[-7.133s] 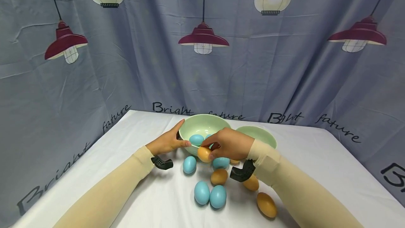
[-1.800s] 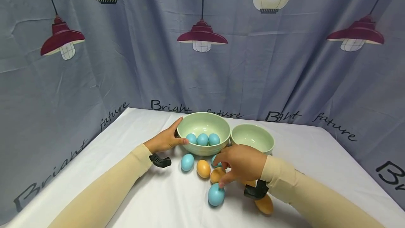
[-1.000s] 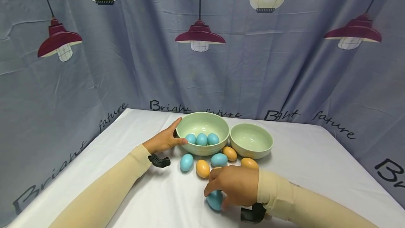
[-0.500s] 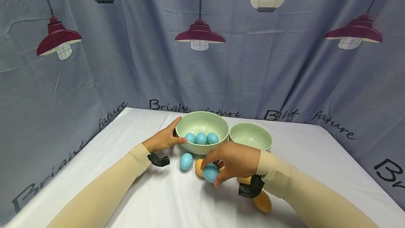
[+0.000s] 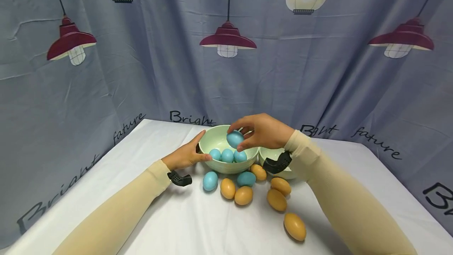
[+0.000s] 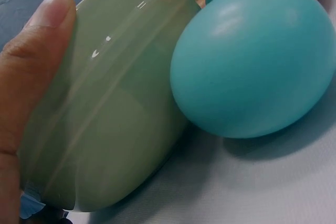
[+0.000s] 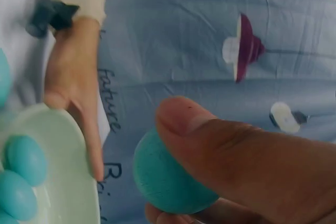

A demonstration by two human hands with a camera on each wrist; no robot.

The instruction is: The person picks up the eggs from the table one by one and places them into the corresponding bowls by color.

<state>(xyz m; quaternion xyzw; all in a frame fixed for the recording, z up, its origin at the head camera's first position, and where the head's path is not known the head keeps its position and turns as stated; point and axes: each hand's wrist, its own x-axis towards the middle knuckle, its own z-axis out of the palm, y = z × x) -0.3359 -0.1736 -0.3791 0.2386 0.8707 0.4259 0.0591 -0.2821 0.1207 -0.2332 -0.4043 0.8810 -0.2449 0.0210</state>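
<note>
My right hand (image 5: 267,131) pinches a blue egg (image 5: 234,139) between thumb and fingers, above the larger pale green bowl (image 5: 226,167). In the right wrist view the thumb lies across this egg (image 7: 168,179). Three blue eggs (image 5: 227,156) sit inside the bowl. My left hand (image 5: 185,156) rests spread against the bowl's left outer side, fingers and thumb fairly straight. Its thumb (image 6: 39,51) touches the bowl wall (image 6: 110,103) in the left wrist view. On the cloth in front lie a blue egg (image 5: 210,181) and another blue egg (image 5: 246,179).
A smaller green bowl (image 5: 265,153) stands right of the larger one, partly hidden by my right wrist. Several orange eggs lie on the white cloth, including one by the bowls (image 5: 258,172) and one nearest me (image 5: 295,226). A grey-blue curtain (image 5: 170,70) hangs behind.
My right hand has picked up a blue egg from the front of the cloth and raised it over the larger bowl. Earlier it released an orange egg onto the cloth. My left hand stays put.
</note>
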